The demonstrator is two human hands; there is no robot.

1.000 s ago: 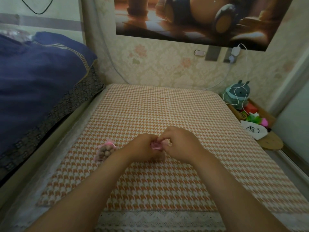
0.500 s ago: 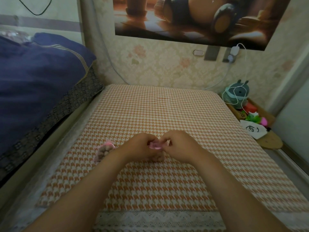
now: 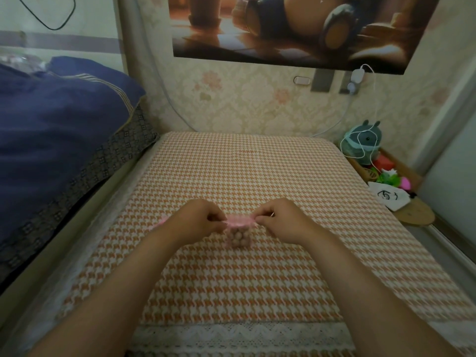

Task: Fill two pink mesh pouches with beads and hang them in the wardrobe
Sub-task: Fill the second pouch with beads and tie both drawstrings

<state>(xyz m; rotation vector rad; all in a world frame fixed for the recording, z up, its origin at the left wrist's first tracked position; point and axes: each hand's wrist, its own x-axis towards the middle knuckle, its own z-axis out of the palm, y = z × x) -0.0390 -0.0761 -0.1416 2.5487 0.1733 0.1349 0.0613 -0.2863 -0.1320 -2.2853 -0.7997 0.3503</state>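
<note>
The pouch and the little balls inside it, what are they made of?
The pouch looks like thin pink mesh fabric: you can see through it, and its top ruffles where both hands pull. The beads look like matte, pale tan wood, though plastic is possible; they are small, round and dull.

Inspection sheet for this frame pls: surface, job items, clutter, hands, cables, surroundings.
Surface: houndstooth mat with a lace front edge; bare apart from the job's things.
Job's things: pink mesh pouch filled with beads, upright on the mat; a bit of pink shows past the left wrist, likely the second pouch, mostly hidden.
Clutter: nothing seen on the mat.
Grippers: left hand and right hand each pinch one side of the pouch's gathered top, apparently pulling it shut.
Cables: white charger cable from the wall plug, draped over a plush toy; black cord on the wall top left.
Surroundings: blue bedding on the left, poster above, wooden tray of odds and ends on the right.
</note>
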